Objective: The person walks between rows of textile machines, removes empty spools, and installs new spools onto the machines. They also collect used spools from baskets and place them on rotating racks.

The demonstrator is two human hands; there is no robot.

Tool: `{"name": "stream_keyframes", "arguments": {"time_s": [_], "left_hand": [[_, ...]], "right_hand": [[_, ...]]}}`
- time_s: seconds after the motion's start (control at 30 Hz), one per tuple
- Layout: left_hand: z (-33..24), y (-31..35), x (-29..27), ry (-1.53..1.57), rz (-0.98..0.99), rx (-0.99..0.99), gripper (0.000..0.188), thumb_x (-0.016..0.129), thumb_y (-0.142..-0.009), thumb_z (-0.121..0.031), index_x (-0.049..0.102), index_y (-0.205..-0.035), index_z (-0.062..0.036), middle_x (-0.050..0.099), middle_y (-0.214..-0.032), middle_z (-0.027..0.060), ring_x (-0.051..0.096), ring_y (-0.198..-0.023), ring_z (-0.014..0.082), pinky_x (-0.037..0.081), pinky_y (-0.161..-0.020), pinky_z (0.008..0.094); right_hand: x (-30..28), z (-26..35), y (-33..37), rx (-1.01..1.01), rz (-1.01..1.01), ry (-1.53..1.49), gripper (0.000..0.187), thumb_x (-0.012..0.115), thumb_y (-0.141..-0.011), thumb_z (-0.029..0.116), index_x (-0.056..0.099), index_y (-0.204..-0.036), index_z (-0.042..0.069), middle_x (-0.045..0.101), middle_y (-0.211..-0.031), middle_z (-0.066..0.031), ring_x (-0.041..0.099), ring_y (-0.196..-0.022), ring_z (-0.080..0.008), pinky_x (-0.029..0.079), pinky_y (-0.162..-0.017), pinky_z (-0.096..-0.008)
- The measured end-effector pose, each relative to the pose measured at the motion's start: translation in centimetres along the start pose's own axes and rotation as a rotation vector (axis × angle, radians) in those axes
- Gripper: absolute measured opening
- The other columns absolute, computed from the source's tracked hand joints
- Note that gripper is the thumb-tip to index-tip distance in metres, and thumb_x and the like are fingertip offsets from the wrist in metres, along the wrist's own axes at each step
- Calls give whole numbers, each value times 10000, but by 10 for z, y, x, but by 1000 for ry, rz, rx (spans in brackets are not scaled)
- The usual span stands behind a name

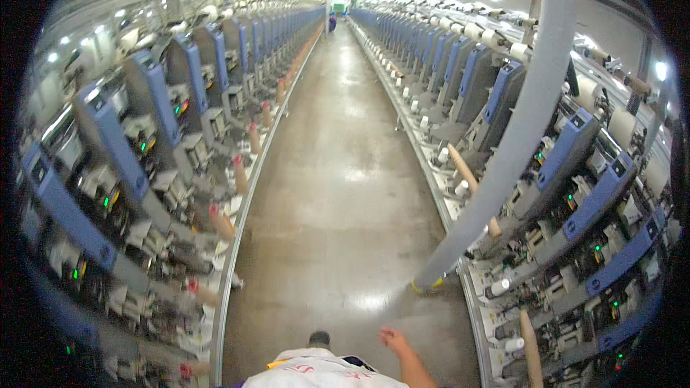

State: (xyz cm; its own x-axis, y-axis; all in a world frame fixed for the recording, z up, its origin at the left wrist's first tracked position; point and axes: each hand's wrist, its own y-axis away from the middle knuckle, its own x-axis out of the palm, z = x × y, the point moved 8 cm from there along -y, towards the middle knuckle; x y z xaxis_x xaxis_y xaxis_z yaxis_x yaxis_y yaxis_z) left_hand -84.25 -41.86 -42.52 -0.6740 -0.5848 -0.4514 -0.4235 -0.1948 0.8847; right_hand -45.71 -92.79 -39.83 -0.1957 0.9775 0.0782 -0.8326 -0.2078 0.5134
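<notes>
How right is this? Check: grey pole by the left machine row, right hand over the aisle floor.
Wrong side: the head view shows the grey pole by the right machine row; the right hand is over the aisle floor.

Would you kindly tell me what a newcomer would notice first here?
Probably the thick grey tube, slanting down across the right side to the glossy brown floor. Next, the long rows of blue-and-grey machines lining both sides. The bare right hand shows low, just right of centre.
</notes>
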Motion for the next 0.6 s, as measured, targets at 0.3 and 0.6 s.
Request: {"name": "stream_keyframes", "arguments": {"time_s": [0.3, 0.6], "left_hand": [[-391, -213, -485, 115, -435, 396, 314, 511, -836, -242, 606, -1112, -128, 591, -1134, 147, 558, -1034, 311, 446, -884, 391], [-598, -356, -694, -34, -273, 445, 342, 583, -758, -245, 615, -1077, -125, 634, -981, 158, 591, -943, 313, 465, -825, 412]], "right_hand": [[-114, -26, -103, 631, -311, -33, 210, 504, -915, 183, 574, -1056, 45, 648, -913, -71, 610, -752, -165, 490, -645, -294], [-143, 166, -385, 703, -353, -19, 253, 484, -917, 188, 556, -1096, 25, 643, -949, -86, 612, -815, -175, 490, -671, -308]]}}
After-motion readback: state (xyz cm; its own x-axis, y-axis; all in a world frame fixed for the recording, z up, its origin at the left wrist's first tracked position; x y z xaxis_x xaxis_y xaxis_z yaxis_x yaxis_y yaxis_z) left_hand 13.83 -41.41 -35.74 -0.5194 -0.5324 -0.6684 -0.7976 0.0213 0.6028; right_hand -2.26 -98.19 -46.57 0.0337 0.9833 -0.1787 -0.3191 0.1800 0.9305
